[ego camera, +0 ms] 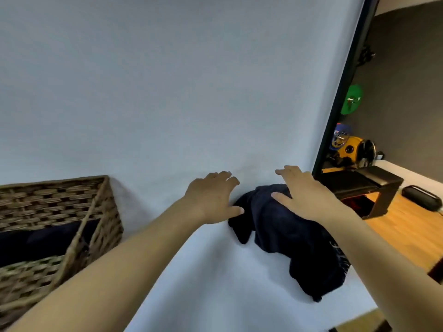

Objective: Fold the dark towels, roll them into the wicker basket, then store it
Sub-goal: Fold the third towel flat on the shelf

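One head view is available to me. Both hands reach forward over a pale cloth-covered counter (191, 271). My left hand (213, 197) hovers with fingers spread and relaxed, its grip empty, thumb just beside the left edge of the dark towel (287, 236). My right hand (304, 195) lies flat on the top of that crumpled towel, fingers straight, grip not closed.

The towel sits against the backdrop (167, 80), its lower end near the counter's right edge. Open cloth lies between the towel and the wicker basket (55, 224) at far left; dark fabric is visible inside the basket.

Right of the backdrop's black edge is a wooden surface (402, 231) carrying a dark stand (369, 185) and a black oblong case (422, 197). Coloured discs (351, 99) sit further back.
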`<state>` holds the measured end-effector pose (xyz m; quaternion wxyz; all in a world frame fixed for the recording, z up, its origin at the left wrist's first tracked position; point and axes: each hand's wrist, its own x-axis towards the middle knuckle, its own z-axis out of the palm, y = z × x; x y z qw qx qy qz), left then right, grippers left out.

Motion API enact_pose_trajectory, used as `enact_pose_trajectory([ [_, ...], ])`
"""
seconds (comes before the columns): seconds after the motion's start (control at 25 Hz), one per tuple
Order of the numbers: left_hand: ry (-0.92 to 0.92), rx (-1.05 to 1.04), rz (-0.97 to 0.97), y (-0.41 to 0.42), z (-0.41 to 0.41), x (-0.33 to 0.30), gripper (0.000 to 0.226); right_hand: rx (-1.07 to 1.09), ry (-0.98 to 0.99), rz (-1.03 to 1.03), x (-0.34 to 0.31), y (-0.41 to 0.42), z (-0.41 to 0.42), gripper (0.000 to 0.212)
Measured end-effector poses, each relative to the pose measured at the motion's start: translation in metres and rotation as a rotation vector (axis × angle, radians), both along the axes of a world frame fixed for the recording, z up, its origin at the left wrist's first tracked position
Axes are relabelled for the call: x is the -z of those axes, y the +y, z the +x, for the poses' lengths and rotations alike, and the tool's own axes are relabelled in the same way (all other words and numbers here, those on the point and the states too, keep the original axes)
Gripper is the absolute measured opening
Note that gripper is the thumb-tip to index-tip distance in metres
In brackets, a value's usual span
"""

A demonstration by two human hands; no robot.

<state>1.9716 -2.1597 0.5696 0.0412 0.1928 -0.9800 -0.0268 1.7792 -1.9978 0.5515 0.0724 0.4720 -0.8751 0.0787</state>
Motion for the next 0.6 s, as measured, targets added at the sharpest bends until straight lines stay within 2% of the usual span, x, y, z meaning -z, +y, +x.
enact_pose_trajectory([
  [0.16, 0.115, -0.046, 0.492, 0.042, -0.056, 0.063, 0.072, 0.133, -0.201, 0.011, 0.050, 0.039, -0.038, 0.059],
  [0.28, 0.279, -0.091, 0.686, 0.062, -0.084, 0.094, 0.078, 0.101, -0.333, -0.130, 0.067, 0.049, -0.050, 0.037],
  [0.4, 0.433, -0.174, 0.837, 0.073, -0.104, 0.109, 0.071, 0.109, -0.350, -0.265, 0.080, 0.052, -0.049, 0.010],
  [0.48, 0.485, -0.238, 0.817, 0.075, -0.114, 0.116, 0.052, 0.129, -0.319, -0.320, 0.087, 0.056, -0.048, 0.005],
  [0.6, 0.600, -0.319, 0.795, 0.075, -0.125, 0.114, 0.005, 0.134, -0.330, -0.467, 0.082, 0.062, -0.053, 0.009],
])
